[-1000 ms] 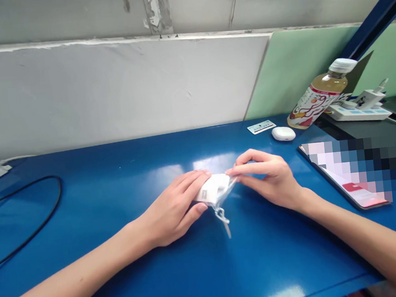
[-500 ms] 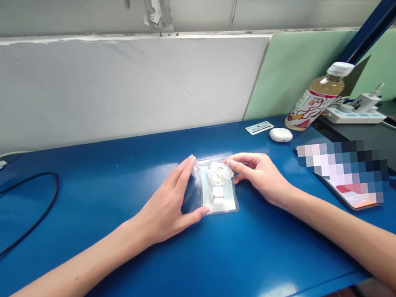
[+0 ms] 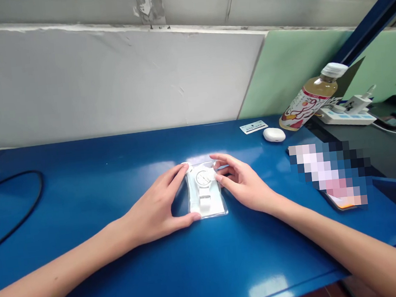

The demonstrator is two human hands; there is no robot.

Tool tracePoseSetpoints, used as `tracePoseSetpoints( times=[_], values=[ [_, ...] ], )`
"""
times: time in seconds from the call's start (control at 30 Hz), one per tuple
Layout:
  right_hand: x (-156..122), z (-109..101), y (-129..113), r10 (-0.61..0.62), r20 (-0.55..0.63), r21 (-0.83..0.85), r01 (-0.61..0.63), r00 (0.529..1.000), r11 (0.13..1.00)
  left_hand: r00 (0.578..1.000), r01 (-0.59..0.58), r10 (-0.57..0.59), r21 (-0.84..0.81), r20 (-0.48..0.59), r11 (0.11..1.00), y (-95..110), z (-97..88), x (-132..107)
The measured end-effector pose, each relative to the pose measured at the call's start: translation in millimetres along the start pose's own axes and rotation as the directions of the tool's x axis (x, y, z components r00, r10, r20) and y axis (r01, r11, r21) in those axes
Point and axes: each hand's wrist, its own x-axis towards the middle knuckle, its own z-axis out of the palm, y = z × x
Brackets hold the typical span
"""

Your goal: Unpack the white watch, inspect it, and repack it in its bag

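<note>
Our left fingertips touch the upper left corner of the small clear plastic pouch, and the left thumb presses its lower left corner, so the left hand spans the left edge with the fingers spread apart, not closed around anything. On the other side, the right fingertips touch the right edge of the pouch near its top; the right hand is half open, fingers a little curled and apart. Inside the pouch lies a white wristwatch with a round dial, the strap pointing toward us. The pouch lies flat on the glossy blue metal table, near the middle.

Farther right on the table we see a phone with a blurred screen, a white oval earbud case and a small white card just beside it. A leaning plastic bottle of amber drink with a white cap stands behind them, near a white power strip with a charger plugged in. A black cable curves over the left part of the table. Behind the table there is a grey-white wall panel and a pale green panel
</note>
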Motion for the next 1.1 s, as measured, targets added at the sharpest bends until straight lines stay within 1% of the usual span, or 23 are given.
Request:
tracePoseSetpoints(
  times=[0.13,0.23,0.3,0.37,0.57,0.67,0.77,0.83,0.93,1.1],
  values=[
    [-4,1,-3,-0.137,0.005,-0.180,0.135,0.991,0.974,1.000,0.007,-0.007,0.013,-0.005,1.000,-2,1.2,0],
    [-4,-1,-4,-0.250,0.028,-0.358,0.243,0.968,0.901,1.000,-0.005,0.005,0.025,-0.006,1.000,-3,1.9,0],
    [-4,-4,-3,-0.286,0.047,-0.434,0.277,0.957,0.857,1.000,-0.012,0.012,0.029,-0.009,1.000,-3,1.8,0],
    [-4,-5,-1,-0.295,0.067,-0.470,0.291,0.953,0.833,1.000,-0.007,0.007,0.025,0.000,1.000,-1,0.7,0],
    [-6,-7,-4,-0.255,0.135,-0.546,0.286,0.958,0.787,0.999,0.016,-0.017,0.018,0.039,1.000,6,-5.4,3],
    [-7,-11,-8,-0.224,0.247,-0.585,0.329,0.943,0.741,0.999,0.010,-0.010,0.022,0.032,1.000,6,-5.8,4],
    [-6,-18,-10,-0.177,0.390,-0.613,0.398,0.904,0.683,1.000,0.008,-0.008,0.029,0.021,1.000,6,-5.1,4],
    [-5,-22,-11,-0.129,0.440,-0.627,0.406,0.889,0.665,1.000,0.012,-0.013,0.026,0.020,1.000,6,-5.1,4],
    [-2,-26,-13,-0.070,0.456,-0.647,0.384,0.887,0.659,1.000,0.016,-0.017,0.020,0.025,1.000,7,-5.6,4],
    [-1,-31,-12,-0.071,0.473,-0.640,0.397,0.878,0.658,0.999,0.016,-0.017,0.027,0.043,0.999,8,-5.4,4]
  ],
)
